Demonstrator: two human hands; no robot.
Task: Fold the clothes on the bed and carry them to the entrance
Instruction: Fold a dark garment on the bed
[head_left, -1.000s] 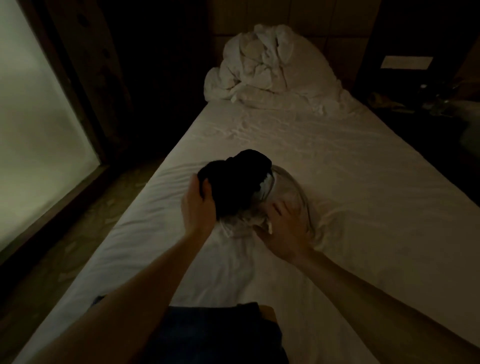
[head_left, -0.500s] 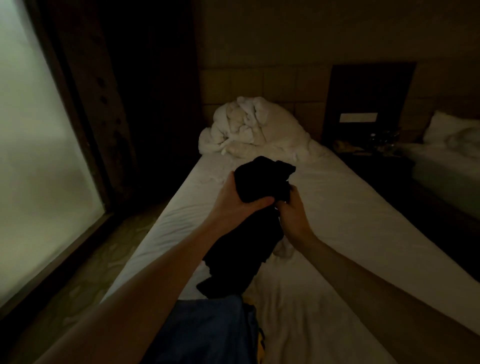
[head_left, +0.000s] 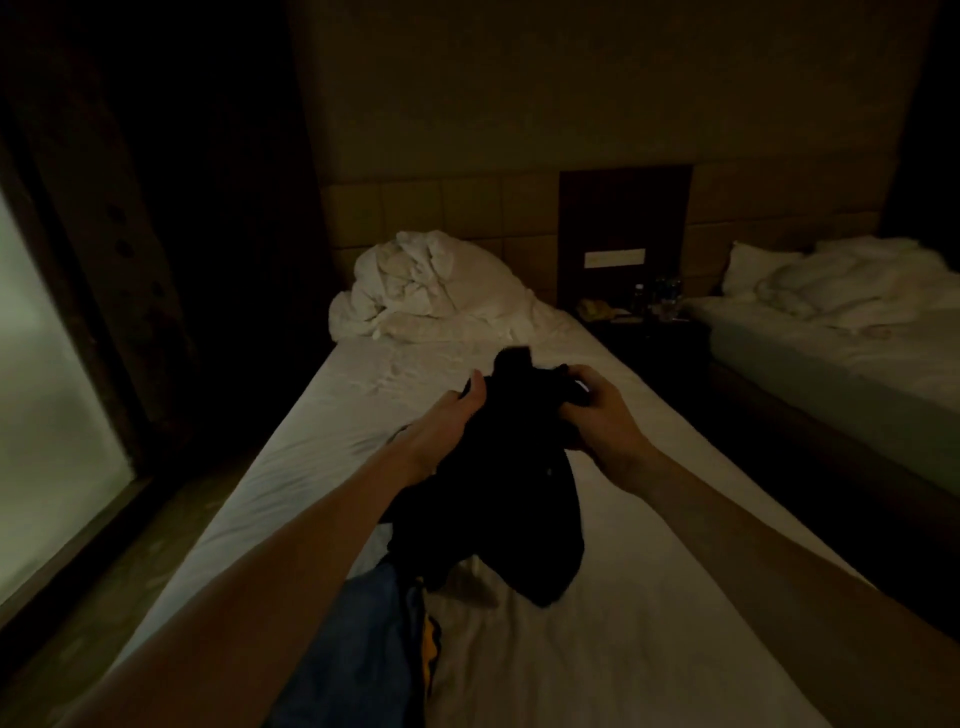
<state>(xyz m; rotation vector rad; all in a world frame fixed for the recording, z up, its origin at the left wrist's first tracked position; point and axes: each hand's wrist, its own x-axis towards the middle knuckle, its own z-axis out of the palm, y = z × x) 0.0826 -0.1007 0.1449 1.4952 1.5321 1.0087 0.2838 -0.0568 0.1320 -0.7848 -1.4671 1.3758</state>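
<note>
Above the bed (head_left: 649, 613), we grip a dark garment (head_left: 498, 493), probably a shirt, left hand (head_left: 447, 426) and right hand (head_left: 597, 415) both clutching its top; folding barely begun, carrying remains.

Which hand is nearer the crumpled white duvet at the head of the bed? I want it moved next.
Left. The left hand grips the black garment just below the duvet; the right hand grips it further right.
</note>
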